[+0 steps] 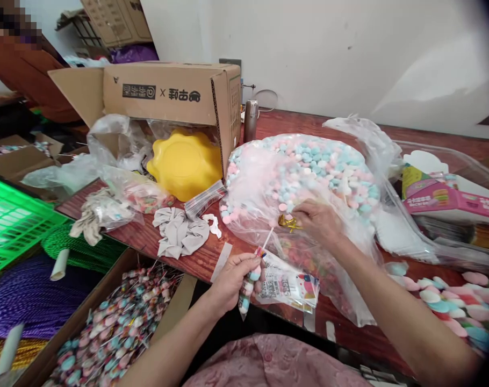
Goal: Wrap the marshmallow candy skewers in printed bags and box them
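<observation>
My left hand is closed around a marshmallow skewer in a clear wrapper, its white stick pointing up and away from me. A bit of coloured wrapping shows where the stick leaves the fingers. My right hand pinches gold twist ties above a big clear bag of pink, blue and white marshmallows. Printed plastic pouches lie on the table beyond my left hand. Reddish sweets show through plastic beneath my right forearm.
At lower left, a box holds many finished skewers. A cardboard carton with a yellow scalloped lid stands behind grey cloth. Loose marshmallows and a plastic bin sit right. A green basket and a person are left.
</observation>
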